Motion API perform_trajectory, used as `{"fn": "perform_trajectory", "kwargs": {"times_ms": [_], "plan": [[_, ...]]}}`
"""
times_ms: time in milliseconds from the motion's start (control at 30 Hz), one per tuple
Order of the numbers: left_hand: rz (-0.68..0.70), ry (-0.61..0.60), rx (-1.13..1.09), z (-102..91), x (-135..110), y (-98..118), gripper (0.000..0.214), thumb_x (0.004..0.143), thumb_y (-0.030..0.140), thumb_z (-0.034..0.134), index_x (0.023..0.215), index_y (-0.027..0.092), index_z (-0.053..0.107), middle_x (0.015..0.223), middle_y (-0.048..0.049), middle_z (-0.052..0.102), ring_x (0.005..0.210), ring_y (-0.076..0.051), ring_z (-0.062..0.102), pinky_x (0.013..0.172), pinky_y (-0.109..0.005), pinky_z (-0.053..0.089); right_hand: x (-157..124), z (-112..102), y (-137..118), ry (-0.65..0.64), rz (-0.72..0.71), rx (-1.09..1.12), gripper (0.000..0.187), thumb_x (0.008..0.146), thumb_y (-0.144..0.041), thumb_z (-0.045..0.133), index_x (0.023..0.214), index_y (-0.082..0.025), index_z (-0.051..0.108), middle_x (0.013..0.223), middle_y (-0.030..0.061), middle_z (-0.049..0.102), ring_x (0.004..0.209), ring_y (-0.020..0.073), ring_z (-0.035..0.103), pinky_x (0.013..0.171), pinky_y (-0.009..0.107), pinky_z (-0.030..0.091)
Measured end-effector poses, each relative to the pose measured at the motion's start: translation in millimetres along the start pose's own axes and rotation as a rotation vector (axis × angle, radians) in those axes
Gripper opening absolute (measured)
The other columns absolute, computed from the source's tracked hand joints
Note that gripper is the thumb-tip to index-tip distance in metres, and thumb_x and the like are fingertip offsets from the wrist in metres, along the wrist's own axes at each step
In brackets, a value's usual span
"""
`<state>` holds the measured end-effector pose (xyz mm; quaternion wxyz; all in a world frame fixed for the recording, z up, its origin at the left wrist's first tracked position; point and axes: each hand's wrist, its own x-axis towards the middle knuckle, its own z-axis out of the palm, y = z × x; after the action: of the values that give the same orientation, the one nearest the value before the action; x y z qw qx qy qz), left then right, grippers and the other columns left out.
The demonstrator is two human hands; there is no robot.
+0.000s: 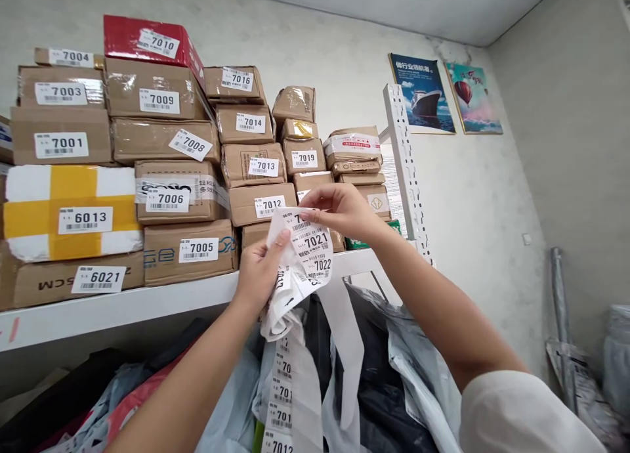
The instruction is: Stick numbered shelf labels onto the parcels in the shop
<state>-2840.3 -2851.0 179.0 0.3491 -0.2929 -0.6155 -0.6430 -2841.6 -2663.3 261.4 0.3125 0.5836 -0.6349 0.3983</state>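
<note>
A long white strip of printed number labels (pixel 315 246) hangs in front of the shelf, its upper part folded and showing 7021 and 7022. My left hand (pixel 260 272) grips the strip from the left, thumb on top. At the strip's upper edge, the thumb and fingers of my right hand (pixel 339 210) are pinched together by the topmost label, which they partly cover. Below my hands the strip trails down in loops, with more numbers on it. Behind stand stacked cardboard boxes (pixel 253 157), many with matching labels such as 7012, 7013 and 7019.
The white shelf (pixel 197 294) carries the boxes; its perforated upright (pixel 406 171) rises at the right end. Plastic parcel bags (pixel 378 374) fill the space underneath. Two posters (pixel 426 95) hang on the wall. Wrapped items (pixel 581 374) lean in the right corner.
</note>
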Motion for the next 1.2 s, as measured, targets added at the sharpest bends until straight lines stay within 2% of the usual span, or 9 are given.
{"fn": "perform_trajectory", "kwargs": {"times_ms": [133,233,367,533,633,800,933,1000,1200], "plan": [[-0.099,-0.395,0.499,-9.1,1.4,21.9,0.038,0.066,0.053,0.078,0.082,0.018,0.078,0.075,-0.0068,0.074,0.065,-0.024,0.067,0.054,-0.027,0.045,-11.2,0.5,11.3,0.097,0.045,0.019,0.032,0.068,-0.039,0.081,0.085,-0.015,0.068,0.077,0.0026,0.069,0.067,0.0128,0.064,0.059,0.026,0.054],[0.071,-0.252,0.605,-6.7,2.8,41.4,0.039,0.065,0.048,0.08,0.095,0.023,0.078,0.091,-0.0059,0.076,0.082,-0.028,0.069,0.064,-0.027,0.047,-15.1,1.5,12.7,0.08,0.084,0.053,0.035,0.064,-0.039,0.084,0.085,-0.015,0.069,0.077,0.0026,0.07,0.068,0.0137,0.065,0.062,0.028,0.056],[0.186,-0.077,0.418,7.9,2.6,44.0,0.05,0.064,0.039,0.083,0.111,0.025,0.072,0.11,-0.0079,0.072,0.101,-0.028,0.065,0.085,-0.033,0.049,-19.2,6.3,14.5,0.121,0.113,0.14,0.034,0.06,-0.037,0.086,0.08,-0.016,0.069,0.077,0.0029,0.071,0.07,0.0152,0.067,0.064,0.03,0.058],[0.265,0.084,0.487,17.0,-25.9,20.4,0.074,0.07,0.04,0.08,0.137,0.031,0.05,0.134,-0.0074,0.059,0.12,-0.029,0.055,0.096,-0.041,0.046,-25.1,-2.2,18.2,0.605,0.028,0.179,0.028,0.066,-0.035,0.083,0.082,-0.019,0.067,0.079,0.0022,0.071,0.072,0.0149,0.068,0.066,0.031,0.059],[0.236,0.02,0.508,18.6,-47.7,5.6,0.067,0.078,0.042,0.073,0.139,0.032,0.045,0.137,-0.007,0.055,0.103,-0.025,0.064,0.084,-0.038,0.052,-29.1,-8.7,17.1,0.793,-0.016,0.23,0.027,0.066,-0.034,0.082,0.083,-0.021,0.065,0.08,0.0013,0.07,0.074,0.0148,0.068,0.071,0.032,0.06],[0.033,-0.162,0.349,22.0,-55.9,-5.0,0.061,0.082,0.052,0.066,0.136,0.029,0.047,0.102,-0.0031,0.069,0.055,-0.013,0.06,0.054,-0.028,0.049,-35.5,-7.1,15.9,0.626,0.13,0.3,0.031,0.061,-0.034,0.085,0.077,-0.021,0.063,0.075,0.0009,0.07,0.07,0.0153,0.068,0.066,0.032,0.059],[0.182,0.052,0.391,27.2,-42.8,5.0,0.077,0.081,0.049,0.069,0.146,0.034,0.031,0.133,-0.0066,0.058,0.072,-0.014,0.064,0.061,-0.027,0.05,-41.2,-0.3,19.0,0.431,0.168,0.333,0.031,0.059,-0.032,0.087,0.075,-0.019,0.063,0.072,-0.0007,0.07,0.069,0.0132,0.067,0.065,0.028,0.058],[0.239,0.064,0.357,31.1,-32.6,11.3,0.082,0.077,0.046,0.074,0.146,0.035,0.031,0.139,-0.0064,0.054,0.08,-0.016,0.065,0.065,-0.027,0.052,-43.1,3.2,20.0,0.382,0.167,0.35,0.031,0.059,-0.031,0.087,0.074,-0.019,0.063,0.072,-0.001,0.07,0.069,0.0125,0.068,0.064,0.026,0.057],[0.167,-0.072,0.052,40.9,-0.5,13.6,0.038,0.075,0.04,0.076,0.106,0.02,0.066,0.106,-0.0069,0.07,0.08,-0.019,0.067,0.069,-0.029,0.054,-43.6,11.3,19.0,0.342,0.113,0.353,0.028,0.061,-0.031,0.087,0.074,-0.019,0.065,0.071,-0.0005,0.07,0.068,0.0128,0.067,0.064,0.027,0.056]]}}
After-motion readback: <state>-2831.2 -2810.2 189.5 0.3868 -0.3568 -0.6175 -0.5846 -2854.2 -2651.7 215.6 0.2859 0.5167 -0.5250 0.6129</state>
